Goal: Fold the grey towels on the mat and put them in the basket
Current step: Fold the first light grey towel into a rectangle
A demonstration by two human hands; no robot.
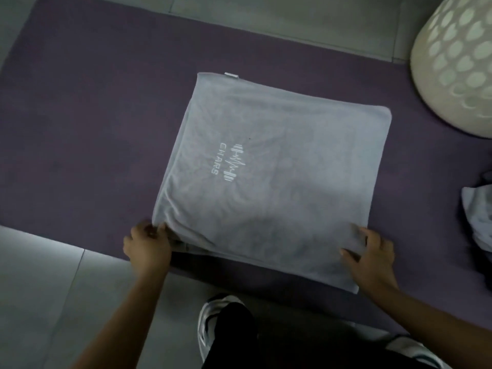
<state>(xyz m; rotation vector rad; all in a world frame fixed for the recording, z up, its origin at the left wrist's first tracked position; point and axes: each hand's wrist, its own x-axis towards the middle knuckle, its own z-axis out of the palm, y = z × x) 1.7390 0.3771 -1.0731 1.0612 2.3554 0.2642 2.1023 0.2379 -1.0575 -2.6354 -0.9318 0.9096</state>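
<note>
Purple mat (80, 115), folded towel (279, 169), basket (452, 62) (contents hidden)

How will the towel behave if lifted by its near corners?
Likely floppy: the towel lies flat and wrinkles where the left hand pinches its corner. Probably light, being thin. It should drag rather than slide on the mat. The right hand rests on its edge.
</note>
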